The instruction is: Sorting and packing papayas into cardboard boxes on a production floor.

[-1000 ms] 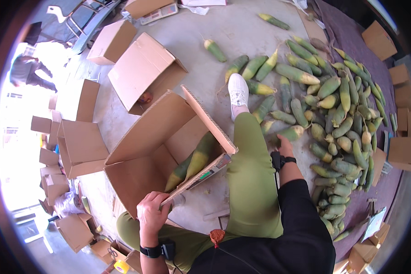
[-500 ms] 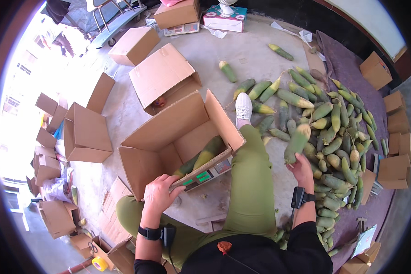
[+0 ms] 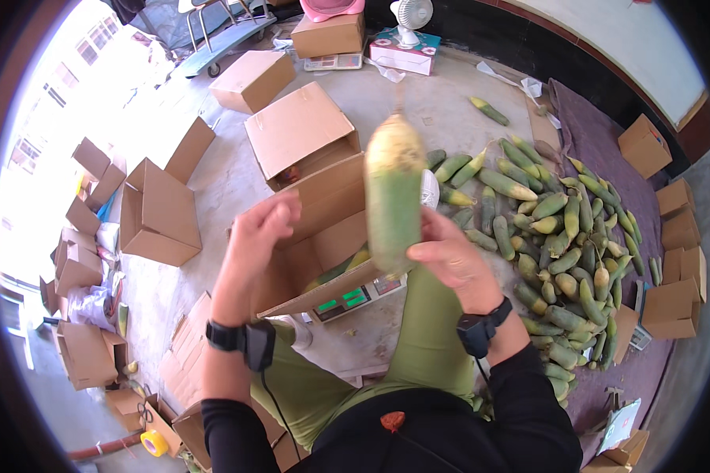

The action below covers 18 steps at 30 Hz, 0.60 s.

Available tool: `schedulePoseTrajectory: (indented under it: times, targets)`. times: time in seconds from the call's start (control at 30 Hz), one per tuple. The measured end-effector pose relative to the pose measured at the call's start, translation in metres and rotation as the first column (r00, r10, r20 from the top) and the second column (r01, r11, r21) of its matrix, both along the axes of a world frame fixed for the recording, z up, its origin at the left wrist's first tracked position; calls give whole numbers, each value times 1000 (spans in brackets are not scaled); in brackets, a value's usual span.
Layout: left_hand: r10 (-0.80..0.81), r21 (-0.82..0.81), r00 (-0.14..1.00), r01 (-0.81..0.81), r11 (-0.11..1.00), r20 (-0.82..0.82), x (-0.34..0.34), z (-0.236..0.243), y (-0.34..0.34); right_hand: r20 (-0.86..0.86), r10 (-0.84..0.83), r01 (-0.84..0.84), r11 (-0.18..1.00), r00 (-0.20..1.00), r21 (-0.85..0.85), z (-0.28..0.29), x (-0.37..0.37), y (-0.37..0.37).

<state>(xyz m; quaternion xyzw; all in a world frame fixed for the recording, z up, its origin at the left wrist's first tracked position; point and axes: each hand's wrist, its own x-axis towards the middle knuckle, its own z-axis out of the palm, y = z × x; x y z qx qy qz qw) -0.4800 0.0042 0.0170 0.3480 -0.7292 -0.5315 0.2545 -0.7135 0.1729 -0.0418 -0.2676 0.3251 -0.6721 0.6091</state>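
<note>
Green radish pinched near lower end by right grip; left grip curled, closure unclear; carton rim best cleared.

Wide head-worn fisheye view, facing down from above, cardboard box near

Just behind the left hand, a black strap bears a boxy black device trailing a thin dark cable. A matching strap, device and cable sit behind the right hand. Farther back are black sleeves and a reddish-brown ornament. Olive-green trousers show below the right hand, a white shoe beyond it.
</note>
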Motion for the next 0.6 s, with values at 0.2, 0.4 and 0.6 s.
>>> schedulePoseTrajectory:
  times: [0.2, 0.4, 0.6]
  targets:
    - [62, 83, 974, -45, 996, -217, -24, 51, -32, -68, 273, -273, 962, 960, 11, 6, 67, -38]
    - [32, 25, 964, -27, 999, -266, -15, 63, -64, -403, 204, -212, 977, 892, 24, 12, 78, -63]
    - [5, -98, 987, -21, 995, -161, -17, 48, -54, -853, -285, 148, 958, 437, -244, -6, 60, -70]
